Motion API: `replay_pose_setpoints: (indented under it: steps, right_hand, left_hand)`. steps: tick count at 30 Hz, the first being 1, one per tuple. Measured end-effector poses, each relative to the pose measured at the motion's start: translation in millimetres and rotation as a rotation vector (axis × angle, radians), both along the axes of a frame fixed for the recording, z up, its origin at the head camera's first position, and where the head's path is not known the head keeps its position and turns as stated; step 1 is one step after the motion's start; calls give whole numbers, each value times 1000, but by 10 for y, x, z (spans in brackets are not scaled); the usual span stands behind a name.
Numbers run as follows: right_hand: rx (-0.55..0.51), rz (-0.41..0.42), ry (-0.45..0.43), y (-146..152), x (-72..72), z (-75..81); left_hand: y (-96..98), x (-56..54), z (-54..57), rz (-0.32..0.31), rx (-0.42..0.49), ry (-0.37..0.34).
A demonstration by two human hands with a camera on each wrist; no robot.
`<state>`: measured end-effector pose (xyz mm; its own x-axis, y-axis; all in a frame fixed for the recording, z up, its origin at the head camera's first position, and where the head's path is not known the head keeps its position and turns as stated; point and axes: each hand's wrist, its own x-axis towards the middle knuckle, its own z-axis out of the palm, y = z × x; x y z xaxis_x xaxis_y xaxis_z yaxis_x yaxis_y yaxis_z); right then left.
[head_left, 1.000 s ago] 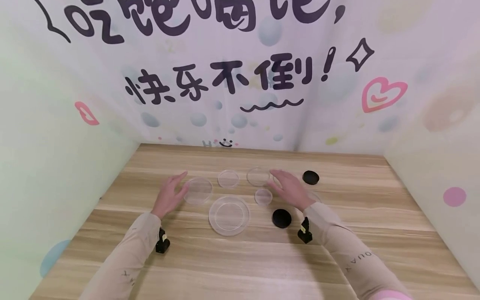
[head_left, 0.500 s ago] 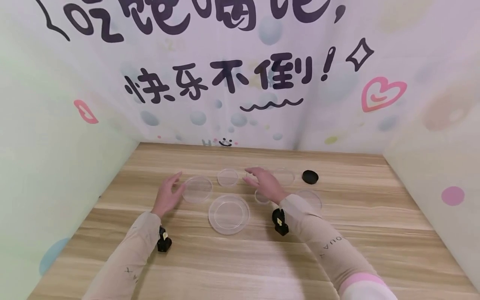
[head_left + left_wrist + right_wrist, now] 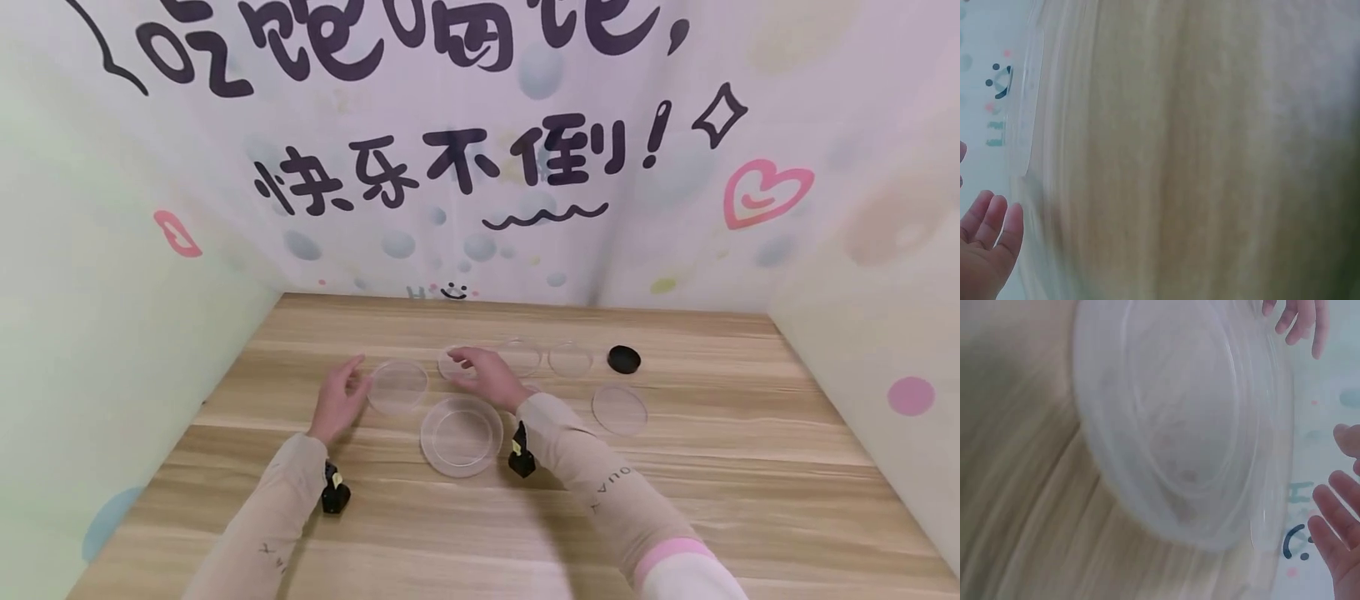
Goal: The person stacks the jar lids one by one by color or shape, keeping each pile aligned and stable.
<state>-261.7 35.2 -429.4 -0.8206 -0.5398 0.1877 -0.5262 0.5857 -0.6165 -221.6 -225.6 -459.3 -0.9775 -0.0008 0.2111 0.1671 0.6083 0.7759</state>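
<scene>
Beside the left edge of a clear round plastic lid (image 3: 397, 387), my left hand (image 3: 341, 402) is held with loosely bent fingers and nothing in them. In the left wrist view its fingers (image 3: 991, 240) appear at the lower left. My right hand (image 3: 491, 379) hovers over a smaller clear disc (image 3: 447, 365), partly covering it. Its fingers (image 3: 1335, 531) look relaxed, and I see nothing gripped. Nearer to me lies a large clear round lid (image 3: 461, 437) with an inner ring, which fills much of the right wrist view.
Further right lie clear discs (image 3: 520, 357), (image 3: 572, 358) and another clear disc (image 3: 619, 410). A black round lid (image 3: 624, 360) lies at the back right. Fabric walls (image 3: 480, 250) with printed writing enclose the wooden table (image 3: 420, 542).
My right hand has swept left, from the right-hand discs to over the smaller clear disc. Its arm now hides the nearer black lid. My left hand has stayed almost still.
</scene>
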Motion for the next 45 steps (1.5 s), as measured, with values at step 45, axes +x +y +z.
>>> replay_pose_setpoints:
  steps: [45]
  right_hand:
    - [-101, -90, -227, -554, -341, -534]
  left_hand:
    - [-60, -83, -33, 58, 79, -170]
